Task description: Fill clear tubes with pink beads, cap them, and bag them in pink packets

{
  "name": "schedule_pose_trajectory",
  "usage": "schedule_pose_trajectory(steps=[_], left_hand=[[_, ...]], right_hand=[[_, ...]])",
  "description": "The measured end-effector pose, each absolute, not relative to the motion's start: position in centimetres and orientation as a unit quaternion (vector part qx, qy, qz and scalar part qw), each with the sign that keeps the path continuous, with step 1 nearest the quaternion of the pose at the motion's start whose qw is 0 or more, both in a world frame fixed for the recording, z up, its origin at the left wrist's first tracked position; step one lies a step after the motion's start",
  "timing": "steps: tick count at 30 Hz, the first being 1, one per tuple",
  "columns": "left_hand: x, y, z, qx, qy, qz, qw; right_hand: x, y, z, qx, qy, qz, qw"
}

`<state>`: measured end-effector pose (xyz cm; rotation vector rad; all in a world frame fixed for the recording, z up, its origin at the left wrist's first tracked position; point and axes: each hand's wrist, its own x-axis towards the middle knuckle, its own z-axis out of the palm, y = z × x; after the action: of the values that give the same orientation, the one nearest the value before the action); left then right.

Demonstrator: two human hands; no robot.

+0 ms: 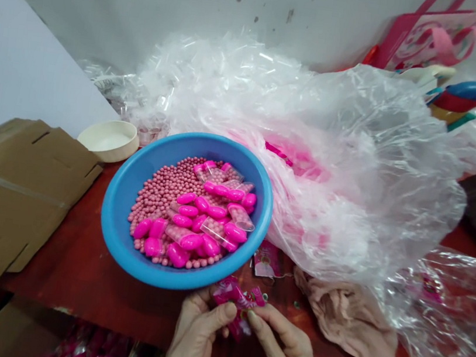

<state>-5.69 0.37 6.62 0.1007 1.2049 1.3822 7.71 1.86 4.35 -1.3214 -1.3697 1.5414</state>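
In front of the basin's near rim, my left hand (195, 329) pinches a small, shiny pink printed plastic wrapper (229, 289) between thumb and fingers. From the other side, my right hand (283, 341) grips the wrapper's right part with its thumb and fingertips. Whether anything is inside the wrapper I cannot tell. Just beyond my hands stands a blue basin (175, 278) with many small dusty-pink beads (170, 184). On the beads lie several clear tubes with bright pink caps (178, 254), some showing beads inside.
Large clear plastic bags (356, 159) with pink pieces fill the back and right. A white round dish (108, 139) and a cardboard box (15, 188) stand left. A beige cloth (354, 325) lies right, a pink card (268, 261) beside the basin. Pink packets (92, 347) sit below the table edge.
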Motion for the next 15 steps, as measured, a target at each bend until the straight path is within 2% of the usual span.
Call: schedule_pose_trajectory(steps=[11, 15], left_hand=[[-5.55, 0.32, 6.16, 0.017, 0.532, 0.578, 0.619], [-5.57, 0.48, 6.22, 0.008, 0.529, 0.587, 0.613]], right_hand=[[8.34, 1.88, 5.13, -0.567, -0.498, 0.561, 0.342], [8.16, 2.23, 5.11, -0.528, -0.533, 0.545, 0.374]])
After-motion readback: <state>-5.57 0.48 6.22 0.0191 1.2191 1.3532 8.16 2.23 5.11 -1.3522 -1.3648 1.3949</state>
